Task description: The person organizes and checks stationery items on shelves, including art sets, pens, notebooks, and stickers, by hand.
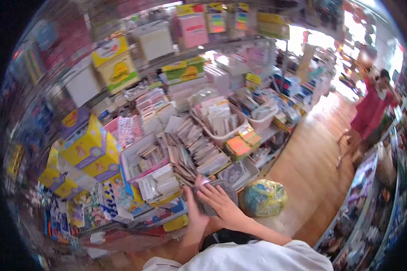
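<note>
My right hand lies with its fingers stretched over a grey textured piece that looks like cloth. Close beside it, my left hand points upward, fingers extended and thumb side apart, touching or almost touching the grey piece's left edge. A small pale, shiny thing shows at the fingertips; blur hides what it is. Just beyond both hands stand tightly packed rows of envelopes or cards. A white box of small packets is left of my left hand.
A knotted yellow plastic bag sits on the wooden floor to the right. White baskets and yellow-purple boxes crowd the display. A person in red stands in the aisle at far right, beside another shelf.
</note>
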`<state>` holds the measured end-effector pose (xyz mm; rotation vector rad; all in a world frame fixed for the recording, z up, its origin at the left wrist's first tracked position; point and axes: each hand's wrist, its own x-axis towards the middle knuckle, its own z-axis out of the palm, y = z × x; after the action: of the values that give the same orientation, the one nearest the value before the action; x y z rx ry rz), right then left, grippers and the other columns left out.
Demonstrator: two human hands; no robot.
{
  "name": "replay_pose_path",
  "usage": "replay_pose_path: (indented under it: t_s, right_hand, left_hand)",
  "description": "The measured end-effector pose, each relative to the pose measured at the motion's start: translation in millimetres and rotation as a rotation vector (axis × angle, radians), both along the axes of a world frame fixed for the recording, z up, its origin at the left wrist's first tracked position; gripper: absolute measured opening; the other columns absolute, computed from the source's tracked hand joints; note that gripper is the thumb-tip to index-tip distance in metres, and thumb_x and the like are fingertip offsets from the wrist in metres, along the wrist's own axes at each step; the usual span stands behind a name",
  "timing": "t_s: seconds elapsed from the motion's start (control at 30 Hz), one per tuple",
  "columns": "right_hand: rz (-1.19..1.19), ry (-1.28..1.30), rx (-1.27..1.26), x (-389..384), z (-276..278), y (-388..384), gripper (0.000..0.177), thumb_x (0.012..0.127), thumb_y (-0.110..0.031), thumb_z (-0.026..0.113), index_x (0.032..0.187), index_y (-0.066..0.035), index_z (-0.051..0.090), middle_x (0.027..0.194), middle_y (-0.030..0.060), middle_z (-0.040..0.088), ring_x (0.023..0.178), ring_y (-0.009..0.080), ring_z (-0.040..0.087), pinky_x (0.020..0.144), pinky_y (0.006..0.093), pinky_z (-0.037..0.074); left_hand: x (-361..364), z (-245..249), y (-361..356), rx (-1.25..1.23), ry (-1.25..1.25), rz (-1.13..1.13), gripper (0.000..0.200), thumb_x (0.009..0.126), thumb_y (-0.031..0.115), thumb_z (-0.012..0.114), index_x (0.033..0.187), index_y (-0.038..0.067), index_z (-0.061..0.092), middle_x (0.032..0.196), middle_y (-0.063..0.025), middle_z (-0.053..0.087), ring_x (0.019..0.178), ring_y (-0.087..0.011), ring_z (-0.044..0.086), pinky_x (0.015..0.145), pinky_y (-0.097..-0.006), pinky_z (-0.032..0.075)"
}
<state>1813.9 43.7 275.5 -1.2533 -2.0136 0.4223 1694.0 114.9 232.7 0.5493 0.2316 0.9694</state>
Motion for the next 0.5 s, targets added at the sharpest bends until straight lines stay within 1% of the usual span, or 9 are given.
replay_pose_path:
  t_s: [0.03, 0.07, 0.13, 0.17, 0.23, 0.37, 0.4, 0.43, 0.5]
  right_hand:
    - [0.014, -0.018, -0.011, 0.4, -0.6, -6.9, 0.080, 0.068, -0.004, 0.055, 0.144, -0.006, 0.028, 0.150, 0.0136, 0.024, 0.140, 0.0326, 0.018, 0.113, 0.0503, 0.011]
    - [-0.031, -0.006, -0.020, 1.6, 0.1, -12.1, 0.080, 0.068, -0.004, 0.055, 0.144, -0.006, 0.028, 0.150, 0.0136, 0.024, 0.140, 0.0326, 0.018, 0.113, 0.0503, 0.011]
    - [-0.005, 0.023, -0.072, 4.6, 2.5, -21.5, 0.077, 0.070, -0.003, 0.053, 0.143, -0.006, 0.028, 0.151, 0.0134, 0.023, 0.140, 0.0331, 0.017, 0.113, 0.0506, 0.010]
    - [-0.032, 0.032, -0.091, 5.3, 1.5, -18.7, 0.077, 0.070, -0.003, 0.053, 0.143, -0.006, 0.028, 0.151, 0.0134, 0.023, 0.140, 0.0331, 0.017, 0.113, 0.0506, 0.010]
    - [-0.100, 0.093, 0.011, 5.1, -3.5, 4.2, 0.076, 0.072, -0.004, 0.053, 0.143, -0.006, 0.028, 0.151, 0.0129, 0.023, 0.141, 0.0328, 0.017, 0.113, 0.0511, 0.010]
    - [0.019, 0.068, 0.006, -11.7, -1.0, 34.0, 0.075, 0.074, -0.006, 0.055, 0.143, -0.005, 0.027, 0.151, 0.0137, 0.022, 0.141, 0.0326, 0.016, 0.113, 0.0511, 0.009]
    - [0.067, 0.066, 0.006, -20.9, 6.8, 27.4, 0.075, 0.074, -0.007, 0.056, 0.143, -0.005, 0.027, 0.151, 0.0142, 0.022, 0.141, 0.0325, 0.016, 0.113, 0.0511, 0.010]
    - [0.121, 0.058, 0.008, -28.7, 12.0, 22.1, 0.075, 0.075, -0.008, 0.057, 0.143, -0.005, 0.027, 0.151, 0.0147, 0.021, 0.141, 0.0324, 0.015, 0.113, 0.0510, 0.010]
    - [0.224, 0.059, -0.026, -39.6, 14.8, 12.7, 0.079, 0.073, -0.008, 0.059, 0.144, -0.006, 0.026, 0.151, 0.0144, 0.020, 0.142, 0.0316, 0.014, 0.113, 0.0513, 0.009]
  left_hand:
    - [-5.2, -3.7, 11.2, 0.106, -0.128, -0.167, 0.065, 0.095, 0.058, 0.025, 0.142, 0.015, 0.032, 0.145, -0.0020, 0.035, 0.133, -0.0180, 0.032, 0.111, -0.0384, 0.023]
    - [-5.9, -6.3, 12.0, 0.093, -0.120, -0.212, 0.065, 0.095, 0.058, 0.025, 0.142, 0.015, 0.032, 0.145, -0.0020, 0.035, 0.133, -0.0180, 0.032, 0.111, -0.0384, 0.023]
    - [-5.0, 13.4, -0.7, 0.143, -0.074, -0.094, 0.066, 0.095, 0.059, 0.025, 0.144, 0.015, 0.029, 0.146, -0.0025, 0.034, 0.133, -0.0185, 0.032, 0.111, -0.0380, 0.023]
    - [-0.3, 18.0, -11.9, 0.122, -0.068, -0.121, 0.066, 0.095, 0.059, 0.025, 0.144, 0.015, 0.029, 0.146, -0.0025, 0.034, 0.133, -0.0185, 0.032, 0.111, -0.0380, 0.023]
    - [14.9, 22.7, -35.4, -0.203, 0.099, 0.065, 0.061, 0.096, 0.055, 0.031, 0.142, 0.015, 0.032, 0.143, -0.0038, 0.038, 0.130, -0.0211, 0.037, 0.109, -0.0393, 0.027]
    - [-1.4, 14.9, -20.8, -0.169, 0.017, 0.183, 0.060, 0.096, 0.054, 0.032, 0.141, 0.015, 0.033, 0.143, -0.0015, 0.038, 0.132, -0.0198, 0.035, 0.110, -0.0391, 0.025]
    - [-10.4, 20.1, -17.5, -0.166, -0.039, 0.255, 0.061, 0.096, 0.054, 0.030, 0.141, 0.014, 0.033, 0.142, -0.0078, 0.039, 0.131, -0.0223, 0.035, 0.109, -0.0398, 0.026]
    - [-22.3, 25.0, -13.4, -0.154, -0.058, 0.290, 0.061, 0.096, 0.054, 0.030, 0.141, 0.014, 0.033, 0.142, -0.0078, 0.039, 0.131, -0.0223, 0.035, 0.109, -0.0398, 0.026]
    - [-50.0, 29.2, -6.9, 0.017, -0.090, 0.223, 0.067, 0.094, 0.059, 0.029, 0.145, 0.015, 0.026, 0.143, -0.0104, 0.037, 0.131, -0.0230, 0.035, 0.110, -0.0413, 0.026]
